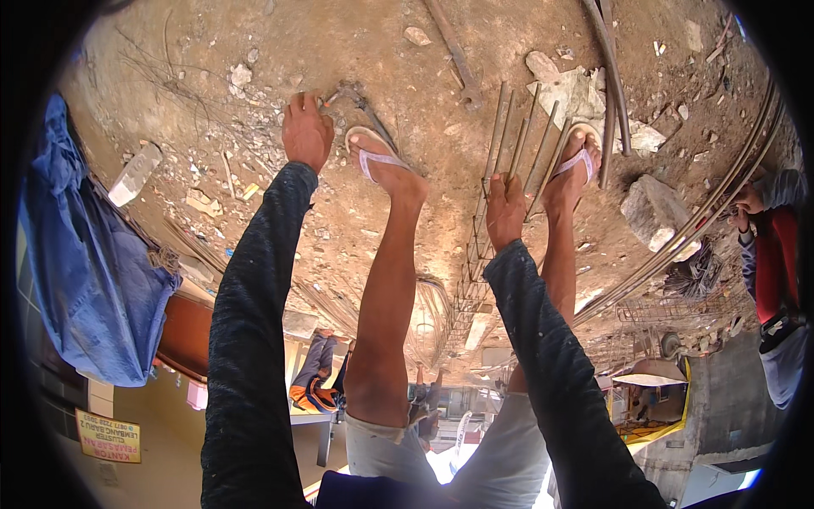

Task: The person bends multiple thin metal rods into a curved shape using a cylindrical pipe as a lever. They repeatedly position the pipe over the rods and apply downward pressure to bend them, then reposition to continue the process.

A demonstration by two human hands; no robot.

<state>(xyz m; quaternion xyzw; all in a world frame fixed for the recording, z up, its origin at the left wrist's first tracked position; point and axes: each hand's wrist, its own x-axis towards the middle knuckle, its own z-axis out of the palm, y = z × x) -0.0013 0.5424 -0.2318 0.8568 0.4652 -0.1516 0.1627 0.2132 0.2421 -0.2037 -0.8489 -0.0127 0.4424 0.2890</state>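
Left hand: the left hand (307,131) is closed, fingertips pinched on the end of a bent hook tool (349,92) at ground level. The palm faces down, the arm in a dark sleeve (254,322).
Hook tool: thin metal, angled. It runs from the left grip outward past the toes of the left sandal (373,151), lying on the dirt (356,34).
Right hand: the right hand (505,208) is clenched around the near ends of the rebar bundle (519,140). The thumb wraps one bar and the knuckles are up.
Rebar bundle: several parallel rusty bars, fanning away from the right grip toward the upper ground. The far ends rest on the dirt. The right foot (575,165) stands just beside the bars on their outer side.
Cage: a tied rebar cage (471,280) extends back from the right grip, between the two legs. Whether the held bars are part of it, I cannot tell.
Beyond the right grip: a pale stone (655,212) outward of the right foot, and long curved bars (721,199) farther out.
Beyond the left grip: a grey block (134,174) well apart, and a blue cloth (85,254) farther out.
Other person: a person in a red top (776,254) at the far right edge, hands on the curved bars.
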